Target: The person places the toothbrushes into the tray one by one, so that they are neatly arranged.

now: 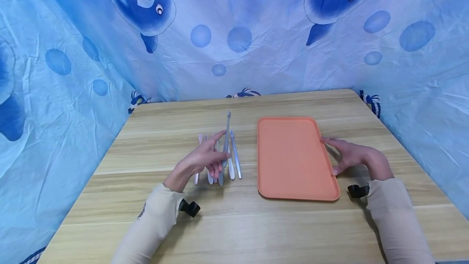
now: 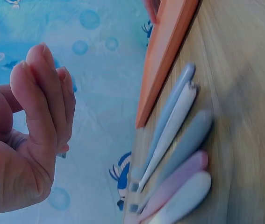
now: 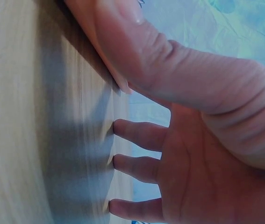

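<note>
My left hand [image 1: 201, 158] pinches a grey-blue toothbrush [image 1: 227, 127], bristle end pointing toward the back of the table. Beneath and around that hand several more toothbrushes lie side by side, among them a light blue toothbrush [image 1: 236, 160], a white toothbrush [image 2: 172, 128] and a pink toothbrush [image 2: 181, 179]. In the left wrist view the curled fingers hide most of the held brush. To the right is an orange tray [image 1: 293, 158], flat on the table. My right hand [image 1: 353, 156] rests thumb and index fingertip against its right rim, the other fingertips down on the wood.
The wooden table [image 1: 234, 231] reaches back to a blue curtain [image 1: 220, 11] printed with dolphins, which also hangs along both sides. A strip of bare wood separates the toothbrushes from the tray. Each wrist carries a small black camera mount.
</note>
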### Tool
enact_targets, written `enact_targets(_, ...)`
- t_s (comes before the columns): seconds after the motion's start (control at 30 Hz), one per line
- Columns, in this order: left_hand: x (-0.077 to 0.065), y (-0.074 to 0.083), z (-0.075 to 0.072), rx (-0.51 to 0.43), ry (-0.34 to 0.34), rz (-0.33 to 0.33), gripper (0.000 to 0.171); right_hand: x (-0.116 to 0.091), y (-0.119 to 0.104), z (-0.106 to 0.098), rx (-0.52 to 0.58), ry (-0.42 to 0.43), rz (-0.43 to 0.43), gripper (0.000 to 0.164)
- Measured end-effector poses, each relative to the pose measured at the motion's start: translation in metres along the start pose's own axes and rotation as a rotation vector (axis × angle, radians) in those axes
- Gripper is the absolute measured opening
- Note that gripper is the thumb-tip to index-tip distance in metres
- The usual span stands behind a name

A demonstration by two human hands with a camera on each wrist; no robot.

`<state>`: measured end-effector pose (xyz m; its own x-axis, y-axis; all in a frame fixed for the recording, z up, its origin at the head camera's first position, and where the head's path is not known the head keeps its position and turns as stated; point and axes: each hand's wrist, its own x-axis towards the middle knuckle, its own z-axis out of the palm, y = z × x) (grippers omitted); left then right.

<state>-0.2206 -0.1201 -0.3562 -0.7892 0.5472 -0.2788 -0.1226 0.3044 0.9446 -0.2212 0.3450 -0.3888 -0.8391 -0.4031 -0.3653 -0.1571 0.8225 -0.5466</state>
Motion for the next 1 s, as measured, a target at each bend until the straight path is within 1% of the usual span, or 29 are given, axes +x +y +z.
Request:
enact_targets(0.2, 0.010, 0.005, 0.013, -0.020, 0.002, 0.000, 0.088, 0.000, 0.001, -0.001, -0.004, -0.001, 0.007, 0.127)
enact_targets(0.37, 0.021, 0.011, 0.029, -0.036, 0.005, 0.005, 0.088, 0.000, 0.002, -0.001, -0.002, 0.003, -0.004, 0.126)
enact_targets(0.63, 0.039, 0.018, 0.058, -0.078, -0.031, 0.008, 0.090, 0.000, 0.001, 0.000, 0.005, 0.007, -0.002, 0.126)
enact_targets(0.9, 0.053, 0.024, 0.078, -0.089, -0.057, 0.004, 0.090, 0.000, 0.001, 0.000, 0.005, 0.004, 0.006, 0.125)
enact_targets(1.0, 0.057, 0.026, 0.087, -0.093, -0.063, 0.020, 0.090, 0.000, 0.002, -0.001, 0.001, 0.000, 0.004, 0.125)
